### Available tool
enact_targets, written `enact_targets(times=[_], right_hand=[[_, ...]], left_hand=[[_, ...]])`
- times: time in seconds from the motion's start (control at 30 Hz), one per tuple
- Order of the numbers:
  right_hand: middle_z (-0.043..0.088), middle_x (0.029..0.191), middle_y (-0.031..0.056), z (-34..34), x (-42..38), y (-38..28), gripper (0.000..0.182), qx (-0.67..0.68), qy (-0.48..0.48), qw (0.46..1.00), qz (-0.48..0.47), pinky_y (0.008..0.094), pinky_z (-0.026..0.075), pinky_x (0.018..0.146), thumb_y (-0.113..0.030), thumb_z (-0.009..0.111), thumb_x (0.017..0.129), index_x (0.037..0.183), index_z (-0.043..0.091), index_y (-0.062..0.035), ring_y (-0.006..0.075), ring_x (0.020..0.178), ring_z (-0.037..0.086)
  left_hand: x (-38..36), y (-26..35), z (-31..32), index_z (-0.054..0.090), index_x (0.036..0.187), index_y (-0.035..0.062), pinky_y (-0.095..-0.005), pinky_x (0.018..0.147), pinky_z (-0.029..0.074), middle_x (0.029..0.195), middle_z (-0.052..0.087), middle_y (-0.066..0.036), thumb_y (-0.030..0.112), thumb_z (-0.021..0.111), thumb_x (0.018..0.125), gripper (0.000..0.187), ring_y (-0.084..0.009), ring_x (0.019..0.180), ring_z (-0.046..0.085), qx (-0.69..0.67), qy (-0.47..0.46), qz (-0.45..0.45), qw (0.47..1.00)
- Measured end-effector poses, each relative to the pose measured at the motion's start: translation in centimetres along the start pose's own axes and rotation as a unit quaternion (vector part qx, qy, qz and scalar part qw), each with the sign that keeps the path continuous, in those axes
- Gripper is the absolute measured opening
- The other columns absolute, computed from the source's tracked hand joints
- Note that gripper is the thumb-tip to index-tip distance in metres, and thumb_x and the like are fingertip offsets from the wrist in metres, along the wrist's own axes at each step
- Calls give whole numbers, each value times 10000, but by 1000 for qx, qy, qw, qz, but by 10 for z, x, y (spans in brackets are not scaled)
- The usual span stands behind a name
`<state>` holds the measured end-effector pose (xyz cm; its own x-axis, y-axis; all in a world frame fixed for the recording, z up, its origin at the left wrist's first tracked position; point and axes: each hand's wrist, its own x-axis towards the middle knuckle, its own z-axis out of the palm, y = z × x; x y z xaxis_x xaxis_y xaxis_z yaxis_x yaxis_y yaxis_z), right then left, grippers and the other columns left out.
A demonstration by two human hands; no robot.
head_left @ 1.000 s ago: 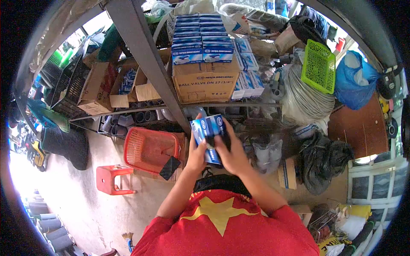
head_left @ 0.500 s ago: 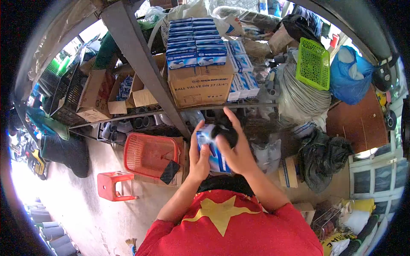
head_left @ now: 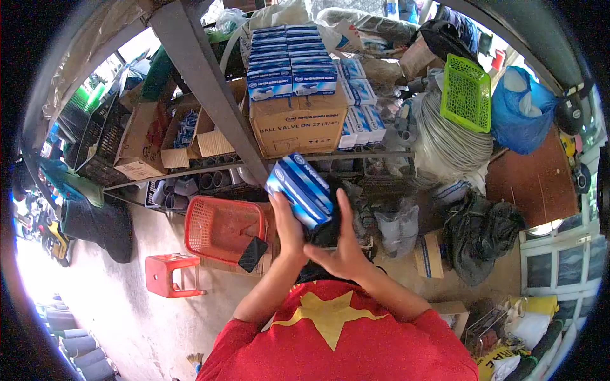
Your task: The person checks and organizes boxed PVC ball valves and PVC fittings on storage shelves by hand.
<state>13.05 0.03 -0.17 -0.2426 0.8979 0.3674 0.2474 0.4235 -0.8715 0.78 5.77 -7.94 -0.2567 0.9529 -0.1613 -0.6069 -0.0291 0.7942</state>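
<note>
A blue-and-white carton is tilted in front of my chest, its printed long face turned up. My left hand grips the carton along its lower left side. At its lower right end is a black object, partly hidden by the carton, and its kind is not clear. My right hand curves around that black object, thumb on the near side and fingers on the far side. Beyond my hands, several similar blue-and-white valve cartons are stacked on a brown cardboard box marked "BALL VALVE DN 27".
A slanted metal post stands left of the stack. Below are a red basket, a dark phone-like slab on its corner, and a red stool. To the right are a green basket, coiled tubing and a blue bag.
The carton has moved up and left and now tilts with its long face showing. The black object and my right hand have shifted lower, toward the carton's near end.
</note>
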Motion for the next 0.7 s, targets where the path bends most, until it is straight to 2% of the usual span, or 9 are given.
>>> enact_targets(times=[0.03, 0.1, 0.17, 0.23, 0.3, 0.4, 0.57, 0.63, 0.7], right_hand=[[411, 1338, 197, 8, 7, 7, 932, -2, 117, 993, -34, 385, 333, 1048, -291, 718, 833, 1479, 108, -8, 250, 1221, 434], [442, 1280, 165, 1, 21, 16, 744, 123, 199, 970, 66, 363, 415, 974, -191, 699, 848, 1427, 262, -27, 236, 1115, 496], [550, 1066, 83, -22, 36, -2, 582, 212, 177, 957, 83, 232, 486, 657, -119, 677, 861, 1366, 391, -82, 115, 838, 543], [563, 1064, 77, -40, 34, 2, 481, 211, 105, 969, 77, 246, 478, 642, -203, 641, 899, 1320, 459, -58, 113, 782, 546], [575, 1038, 69, -44, 43, 18, 430, 102, 130, 985, -51, 259, 471, 612, -274, 603, 924, 1277, 515, -46, 100, 717, 535], [603, 1012, 78, -47, 44, 21, 437, 54, 145, 987, -33, 269, 476, 658, -364, 547, 948, 1228, 576, -31, 108, 718, 559], [627, 1178, 156, -22, 45, 30, 435, 61, 270, 961, 21, 305, 415, 965, -328, 541, 963, 1249, 567, -1, 198, 1096, 577], [572, 1275, 160, -5, 36, 24, 464, 78, 253, 964, 28, 312, 350, 1039, -275, 590, 946, 1309, 508, 3, 218, 1203, 504], [595, 1241, 132, -6, 29, 18, 487, 157, 232, 958, 53, 305, 386, 1003, -234, 688, 886, 1295, 537, -15, 201, 1151, 533]], left_hand=[[-25, 19, 25, 319, 1413, 129, -403, 1034, 392, 1320, 485, -73, 489, 391, 999, 553, -222, 1168, 515, -51, -7, -1, 999], [-44, 26, 33, 203, 1403, 113, -381, 1033, 367, 1298, 407, -67, 326, 571, 961, 613, -192, 1228, 418, -56, -62, 34, 996], [-47, 27, 30, 210, 1379, 102, -366, 999, 410, 1239, 444, -77, 193, 752, 824, 780, -187, 1167, 475, -22, -107, 60, 992], [-46, 35, 13, 233, 1366, 90, -358, 976, 439, 1222, 464, -83, 175, 808, 763, 837, -191, 1134, 507, 58, -153, 62, 985], [-36, 46, 2, 358, 1311, 14, -351, 960, 460, 1207, 537, -101, 179, 851, 709, 795, -199, 1116, 544, 64, -251, 30, 965], [-42, 57, 5, 377, 1303, 5, -332, 957, 456, 1205, 550, -105, 107, 823, 727, 736, -186, 1108, 548, 122, -258, 27, 958], [-64, 47, 26, 389, 1254, 9, -306, 928, 454, 1154, 551, -88, 25, 762, 769, 612, -165, 1064, 556, 167, -148, 117, 968], [-69, 42, 33, 377, 1233, 11, -292, 909, 454, 1141, 531, -81, 32, 748, 784, 582, -154, 1042, 549, 201, -99, 149, 963], [-64, 33, 26, 369, 1236, 11, -287, 912, 449, 1149, 521, -83, 34, 744, 790, 583, -149, 1048, 540, 218, -77, 160, 960]])
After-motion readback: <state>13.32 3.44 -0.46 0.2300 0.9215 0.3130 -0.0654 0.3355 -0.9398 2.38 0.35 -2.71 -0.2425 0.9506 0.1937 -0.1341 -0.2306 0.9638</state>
